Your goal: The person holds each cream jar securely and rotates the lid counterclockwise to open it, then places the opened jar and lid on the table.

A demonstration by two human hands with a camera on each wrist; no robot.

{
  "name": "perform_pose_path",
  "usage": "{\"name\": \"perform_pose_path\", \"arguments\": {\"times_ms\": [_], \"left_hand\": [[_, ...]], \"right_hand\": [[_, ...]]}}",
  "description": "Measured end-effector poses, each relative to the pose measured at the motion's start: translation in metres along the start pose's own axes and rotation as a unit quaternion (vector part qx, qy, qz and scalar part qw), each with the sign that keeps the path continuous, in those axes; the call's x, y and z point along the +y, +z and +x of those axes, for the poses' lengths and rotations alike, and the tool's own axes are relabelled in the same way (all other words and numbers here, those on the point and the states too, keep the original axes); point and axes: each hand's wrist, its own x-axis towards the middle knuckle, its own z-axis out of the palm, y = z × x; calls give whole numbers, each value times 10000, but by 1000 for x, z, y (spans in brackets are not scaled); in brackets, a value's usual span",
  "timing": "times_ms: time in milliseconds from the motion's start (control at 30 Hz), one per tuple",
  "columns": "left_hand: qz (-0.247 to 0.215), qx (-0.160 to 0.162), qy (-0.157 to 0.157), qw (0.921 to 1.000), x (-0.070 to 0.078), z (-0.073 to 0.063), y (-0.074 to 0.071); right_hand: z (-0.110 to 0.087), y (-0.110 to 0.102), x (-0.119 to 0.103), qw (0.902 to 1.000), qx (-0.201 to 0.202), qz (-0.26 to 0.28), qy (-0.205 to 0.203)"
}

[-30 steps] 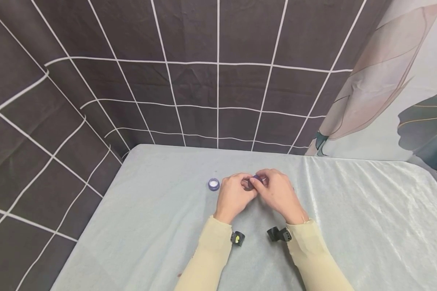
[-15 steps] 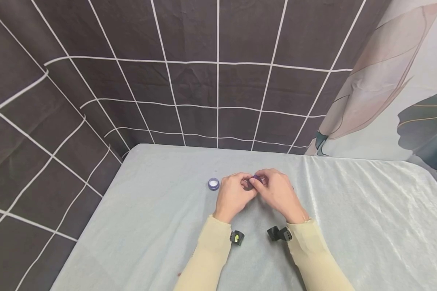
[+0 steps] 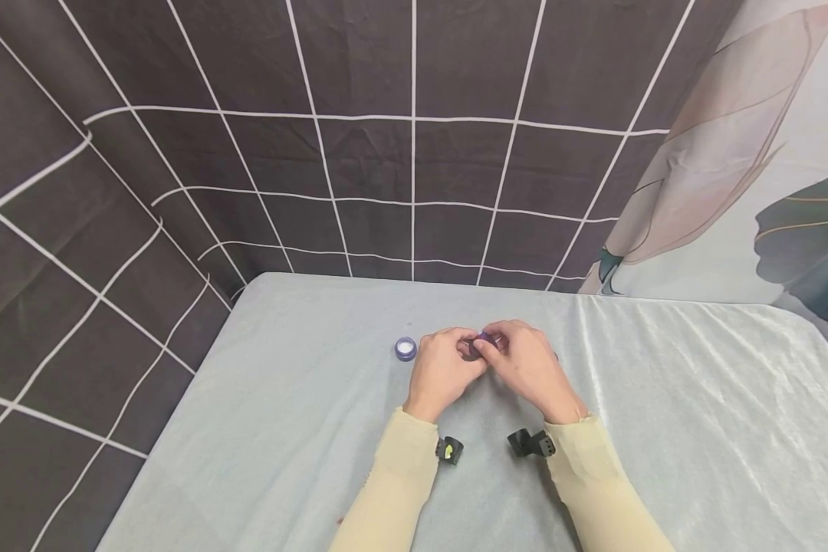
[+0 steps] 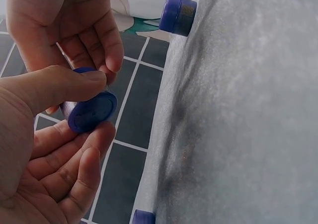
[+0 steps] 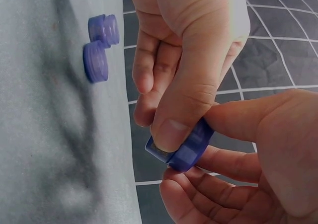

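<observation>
Right wrist view gives the closest look at a small purple jar (image 5: pixel 191 148) held up between both hands, tilted, clear of the desk. A gold-brown label patch (image 5: pixel 158 149) shows on it beside a thumb, mostly covered, and any writing on it is too small to read. The left hand (image 3: pixel 447 369) grasps the labelled part, thumb laid across it, while the right hand (image 3: pixel 530 366) grips the wider, rim-like end between thumb and fingers; neither is spread open, and their fingertips almost meet around the jar. From the left wrist, a flat, dark blue round face of the jar shows under the left thumb, with nothing legible on it. Beyond the right hand, a second purple jar (image 4: pixel 178 15) rests on the desk (image 3: pixel 283 414), bearing its own gold-toned patch, likewise unreadable. On the left hand's side, the right wrist view has a purple piece with a threaded neck (image 5: pixel 103 30) and a round purple piece (image 5: pixel 95 61) overlapping it; whether they touch cannot be told. Pale blue-grey cloth covers the desk. Cream sleeves (image 3: pixel 389 487) reach each wrist, and a black wrist camera (image 3: pixel 450 451) at the left carries a yellow-green mark. Behind hang a dark cloth (image 3: pixel 359 153) with white grid lines and a leaf-patterned curtain (image 3: pixel 717 153).
</observation>
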Motion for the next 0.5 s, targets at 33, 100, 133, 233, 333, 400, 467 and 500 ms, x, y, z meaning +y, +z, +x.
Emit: {"name": "perform_pose_path", "arguments": {"times_ms": [33, 100, 133, 233, 333, 400, 467, 500], "left_hand": [[13, -10, 4, 10000, 0, 0, 0], [32, -25, 7, 10000, 0, 0, 0], [44, -32, 9, 10000, 0, 0, 0], [71, -55, -8, 10000, -1, 0, 0], [100, -74, -36, 9999, -1, 0, 0], [107, -83, -46, 9999, -1, 0, 0], [116, -89, -48, 9999, 0, 0, 0], [124, -87, -46, 9999, 0, 0, 0]], "right_hand": [[0, 0, 0, 10000, -6, -4, -7], [0, 0, 0, 10000, -14, -1, -13], [0, 0, 1, 10000, -19, 1, -17], [0, 0, 1, 10000, -45, 5, -29], [0, 0, 0, 10000, -76, 12, -48], [0, -1, 0, 9999, -89, 10, -60], [0, -1, 0, 9999, -101, 7, -67], [0, -1, 0, 9999, -106, 1, -69]]}}
